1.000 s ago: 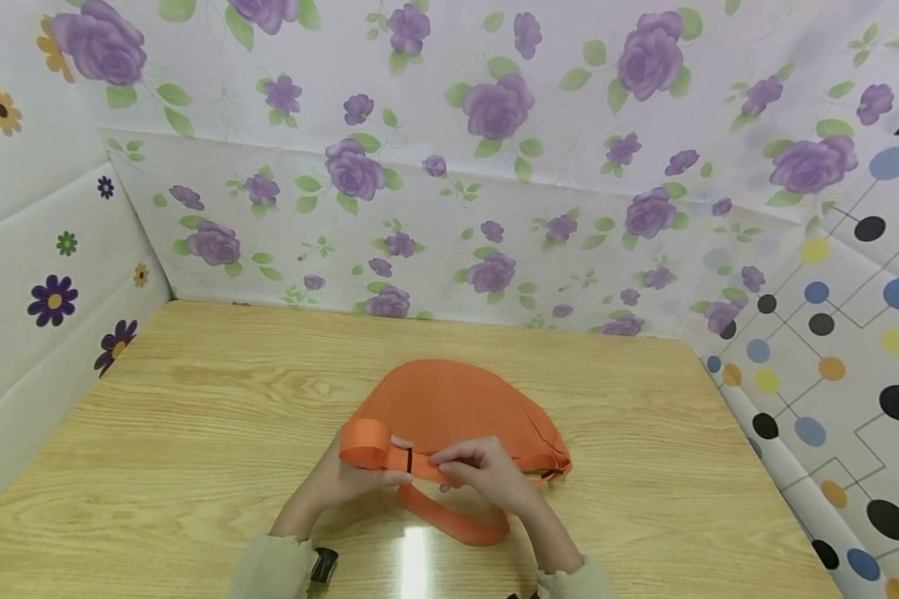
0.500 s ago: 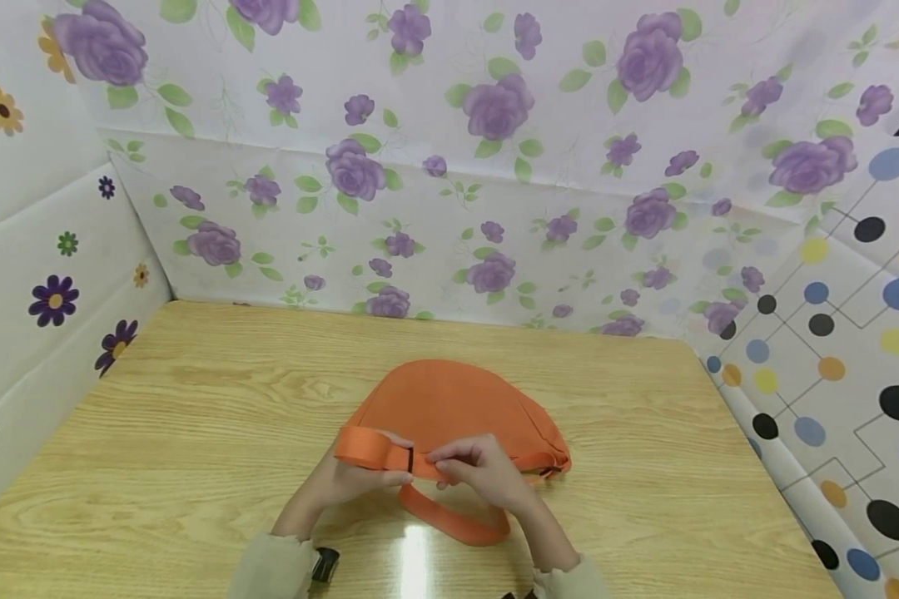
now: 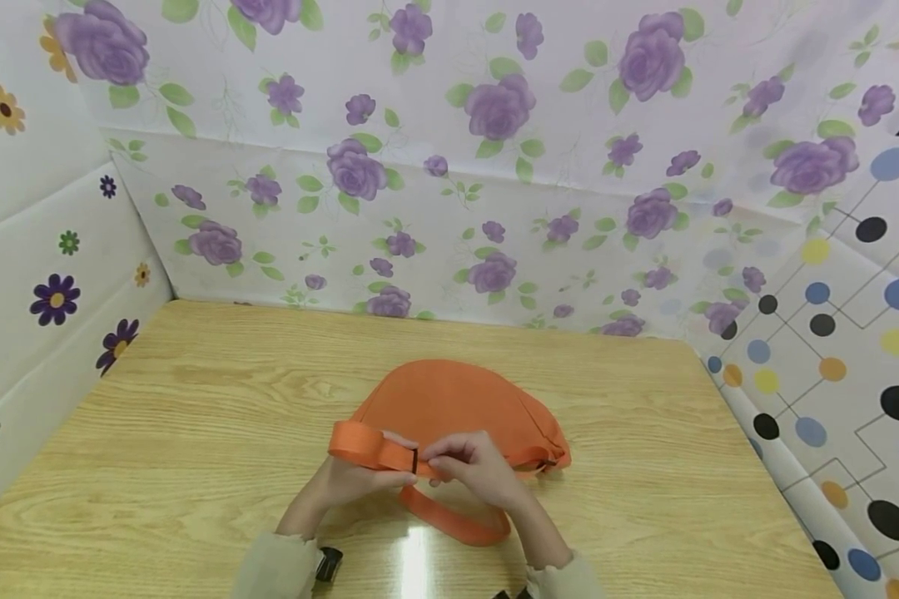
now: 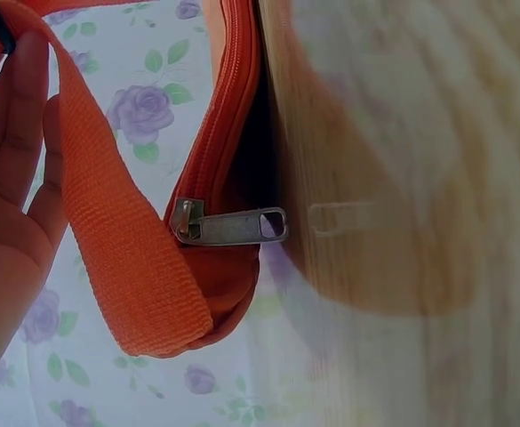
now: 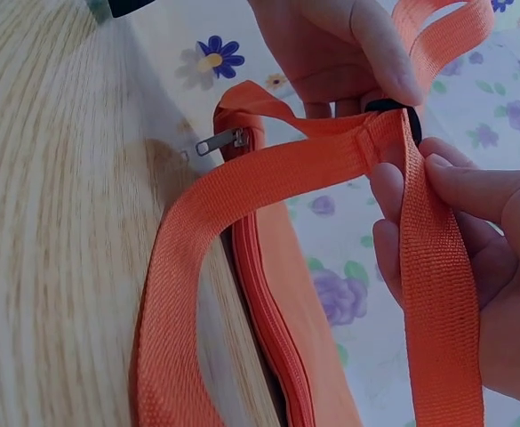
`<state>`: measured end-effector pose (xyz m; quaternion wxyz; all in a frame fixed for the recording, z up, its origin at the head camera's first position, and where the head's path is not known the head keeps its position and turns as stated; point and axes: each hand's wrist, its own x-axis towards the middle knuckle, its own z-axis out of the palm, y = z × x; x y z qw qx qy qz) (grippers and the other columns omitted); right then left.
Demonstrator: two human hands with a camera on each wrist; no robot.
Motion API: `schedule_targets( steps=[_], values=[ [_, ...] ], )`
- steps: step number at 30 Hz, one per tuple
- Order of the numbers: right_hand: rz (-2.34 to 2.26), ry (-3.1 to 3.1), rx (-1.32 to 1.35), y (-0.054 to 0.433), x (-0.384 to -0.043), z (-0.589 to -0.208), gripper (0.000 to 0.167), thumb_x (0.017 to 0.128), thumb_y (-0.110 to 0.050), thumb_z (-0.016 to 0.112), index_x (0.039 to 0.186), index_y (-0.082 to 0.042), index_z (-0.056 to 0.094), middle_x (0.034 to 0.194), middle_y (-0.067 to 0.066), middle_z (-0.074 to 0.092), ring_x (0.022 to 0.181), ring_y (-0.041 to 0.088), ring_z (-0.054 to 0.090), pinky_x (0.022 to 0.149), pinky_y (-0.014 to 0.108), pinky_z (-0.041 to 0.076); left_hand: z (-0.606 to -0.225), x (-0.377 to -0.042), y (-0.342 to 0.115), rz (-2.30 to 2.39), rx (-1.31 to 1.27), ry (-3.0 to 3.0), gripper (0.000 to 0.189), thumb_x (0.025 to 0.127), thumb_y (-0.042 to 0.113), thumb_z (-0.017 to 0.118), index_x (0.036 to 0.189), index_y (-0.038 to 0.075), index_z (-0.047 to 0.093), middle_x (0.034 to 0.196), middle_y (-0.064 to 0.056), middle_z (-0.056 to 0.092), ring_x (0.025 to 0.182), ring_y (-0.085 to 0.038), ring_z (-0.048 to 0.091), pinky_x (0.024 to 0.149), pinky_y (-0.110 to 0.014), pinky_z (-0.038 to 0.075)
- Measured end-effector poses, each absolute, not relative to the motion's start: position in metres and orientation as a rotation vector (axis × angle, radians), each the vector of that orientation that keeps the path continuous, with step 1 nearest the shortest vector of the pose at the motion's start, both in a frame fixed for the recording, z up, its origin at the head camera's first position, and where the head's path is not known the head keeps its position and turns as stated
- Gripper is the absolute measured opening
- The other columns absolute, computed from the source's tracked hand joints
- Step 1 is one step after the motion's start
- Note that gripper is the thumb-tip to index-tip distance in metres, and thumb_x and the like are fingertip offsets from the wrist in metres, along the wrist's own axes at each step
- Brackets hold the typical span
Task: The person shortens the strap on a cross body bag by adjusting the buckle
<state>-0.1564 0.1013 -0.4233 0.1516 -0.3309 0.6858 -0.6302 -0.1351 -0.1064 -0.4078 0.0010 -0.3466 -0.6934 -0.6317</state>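
An orange waist bag [image 3: 457, 403] lies on the table, its curved side away from me. My left hand [image 3: 352, 481] holds the black strap slider [image 3: 414, 461] between thumb and fingers, left of centre before the bag. A loop of orange webbing strap [image 3: 354, 441] stands up over that hand. Just right of the slider, my right hand [image 3: 483, 472] pinches the strap between thumb and fingers. In the right wrist view, the webbing [image 5: 442, 294] runs down past the right hand [image 5: 508, 240] from the slider. A metal zipper pull [image 4: 233, 228] hangs at the bag's end.
Another length of strap [image 3: 457, 524] curves over the wooden table [image 3: 217, 399] before the hands. Flower-patterned sheeting [image 3: 419, 225] stands behind the table, and dotted sheeting [image 3: 831, 416] on the right. A dark band or clip [image 3: 329, 564] sits by the left sleeve.
The slider has shifted slightly right in my left hand, and the raised strap loop has moved a little left. My right hand has edged left, closer to the slider. The bag stays put.
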Motion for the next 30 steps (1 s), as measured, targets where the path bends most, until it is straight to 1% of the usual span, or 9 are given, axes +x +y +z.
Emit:
schedule_targets(
  steps=[5,8,11,14,17,19,22,24,30],
  values=[
    [-1.774,2.021,-0.929,0.098,-0.154,-0.415,0.014,0.087,0.006,0.052,0.095,0.012,0.061,0.080,0.026,0.060,0.065,0.023,0.060,0.060,0.039,0.051,-0.409,-0.135,-0.107,-1.989,-1.039,-2.224,0.027,0.071,-0.010,0.069,0.096,-0.017,0.059,0.090,-0.027,0.061,0.075,-0.017,0.062,0.062,-0.029,0.051],
    [-1.762,2.033,-0.934,0.098,-0.154,-0.414,0.014,0.087,0.006,0.052,0.095,0.012,0.061,0.078,0.027,0.060,0.064,0.025,0.060,0.059,0.035,0.051,-0.408,-0.134,-0.108,-1.983,-1.022,-2.261,0.027,0.073,-0.008,0.068,0.097,-0.016,0.059,0.091,-0.026,0.061,0.077,-0.017,0.062,0.063,-0.029,0.051],
    [-1.771,2.017,-0.956,0.098,-0.154,-0.415,0.014,0.087,0.006,0.051,0.095,0.012,0.061,0.078,0.027,0.059,0.064,0.025,0.060,0.059,0.039,0.051,-0.409,-0.134,-0.108,-1.988,-1.032,-2.254,0.027,0.073,-0.008,0.068,0.097,-0.016,0.059,0.090,-0.026,0.061,0.076,-0.014,0.062,0.062,-0.028,0.051],
    [-1.762,2.024,-0.965,0.096,-0.151,-0.408,0.013,0.086,0.010,0.050,0.094,0.014,0.060,0.078,0.029,0.058,0.064,0.029,0.059,0.059,0.032,0.051,-0.408,-0.134,-0.108,-1.992,-1.073,-2.230,0.026,0.074,-0.010,0.067,0.097,-0.017,0.058,0.088,-0.028,0.061,0.073,-0.012,0.061,0.060,-0.028,0.051],
    [-1.741,2.049,-0.948,0.096,-0.148,-0.403,0.013,0.086,0.010,0.051,0.094,0.014,0.061,0.079,0.029,0.059,0.065,0.032,0.059,0.059,0.029,0.051,-0.407,-0.133,-0.108,-1.991,-1.084,-2.216,0.026,0.073,-0.011,0.067,0.096,-0.018,0.058,0.086,-0.028,0.060,0.072,-0.010,0.060,0.059,-0.028,0.051],
    [-1.722,2.068,-0.939,0.098,-0.149,-0.406,0.013,0.086,0.009,0.052,0.094,0.013,0.062,0.081,0.026,0.061,0.066,0.034,0.059,0.059,0.031,0.051,-0.406,-0.133,-0.108,-1.989,-1.058,-2.232,0.026,0.073,-0.010,0.067,0.096,-0.017,0.059,0.087,-0.027,0.061,0.071,-0.008,0.060,0.058,-0.027,0.050],
    [-1.692,2.099,-0.925,0.101,-0.153,-0.413,0.014,0.086,0.005,0.054,0.094,0.009,0.064,0.083,0.021,0.063,0.068,0.034,0.060,0.061,0.040,0.051,-0.405,-0.132,-0.109,-1.965,-1.035,-2.249,0.026,0.073,-0.008,0.068,0.096,-0.016,0.060,0.086,-0.025,0.062,0.071,-0.008,0.059,0.059,-0.028,0.050],
    [-1.686,2.104,-0.930,0.104,-0.154,-0.416,0.014,0.086,0.002,0.055,0.094,0.007,0.065,0.084,0.018,0.064,0.069,0.031,0.061,0.063,0.045,0.050,-0.405,-0.132,-0.109,-1.947,-1.025,-2.255,0.026,0.072,-0.008,0.069,0.096,-0.015,0.060,0.086,-0.024,0.062,0.072,-0.010,0.059,0.060,-0.028,0.050],
    [-1.690,2.091,-0.951,0.116,-0.156,-0.420,0.015,0.087,-0.003,0.057,0.095,0.006,0.066,0.085,0.017,0.065,0.069,0.027,0.061,0.063,0.049,0.048,-0.403,-0.131,-0.110,-1.922,-0.972,-2.297,0.027,0.072,-0.006,0.070,0.096,-0.014,0.061,0.091,-0.023,0.062,0.079,-0.017,0.061,0.066,-0.029,0.050]
  ],
)
